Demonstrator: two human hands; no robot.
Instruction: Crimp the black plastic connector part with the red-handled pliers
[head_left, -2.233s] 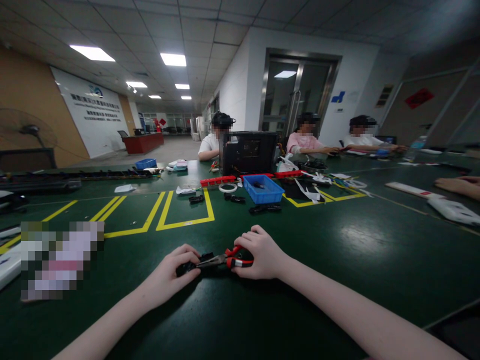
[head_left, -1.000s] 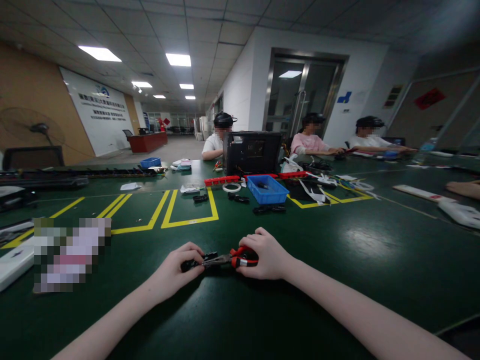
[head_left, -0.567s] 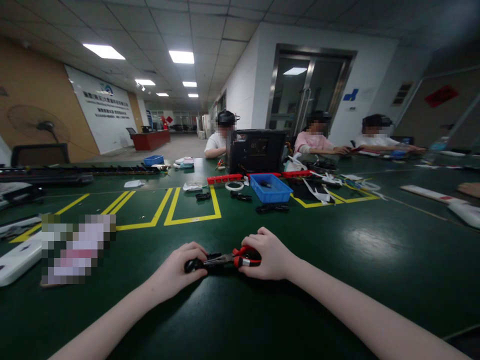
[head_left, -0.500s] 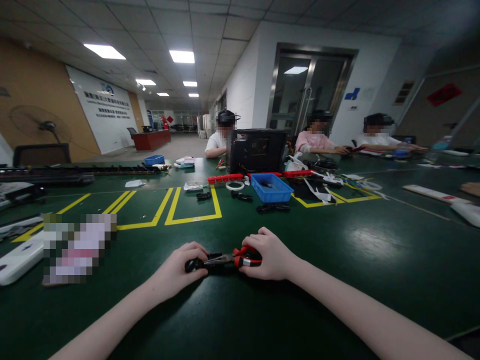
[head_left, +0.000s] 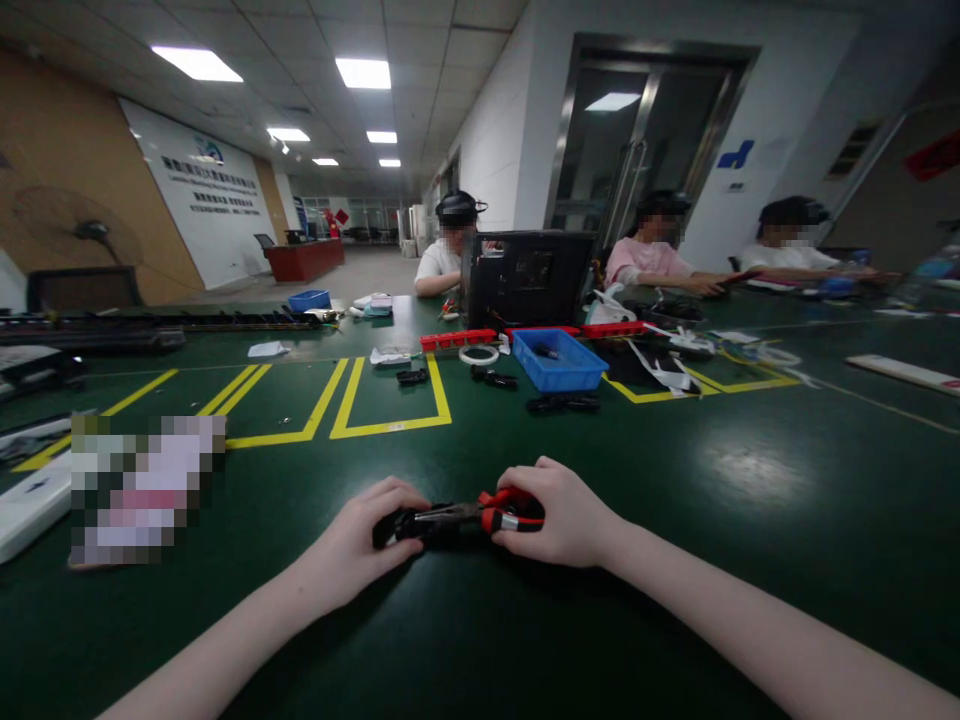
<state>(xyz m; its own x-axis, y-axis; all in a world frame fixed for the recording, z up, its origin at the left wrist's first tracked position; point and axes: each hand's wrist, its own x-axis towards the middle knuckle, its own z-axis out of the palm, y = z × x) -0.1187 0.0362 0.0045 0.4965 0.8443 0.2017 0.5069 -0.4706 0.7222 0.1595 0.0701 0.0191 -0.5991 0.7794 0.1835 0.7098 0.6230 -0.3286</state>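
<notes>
Head view: two bare hands at work with a hand tool above a glossy green tabletop. Left hand, in a pinching grip, grasps the left end of a small, dark, elongated part, apparently of black plastic. It lies between the two hands, low over the tabletop; contact beneath it is not distinguishable, nor is its full outline. Right hand has its grip wrapped around the red-and-black handles of a pair of long-nosed metal pliers, whose nose points left and lies along the part. Whether the jaws bite on it or merely rest against it cannot be told. Farther back stand a blue, rectangular plastic tray and, just in front of it, a slender black piece; left of these is a rectangular outline of yellow tape.

Possible faults: the smooth metal nose could slide off if pulled at an angle, nipping the left fingertips close beside it. Excessive squeezing might crack the part; a slack left grip could let it twist. Small fragments might be lost against the dark surface.
</notes>
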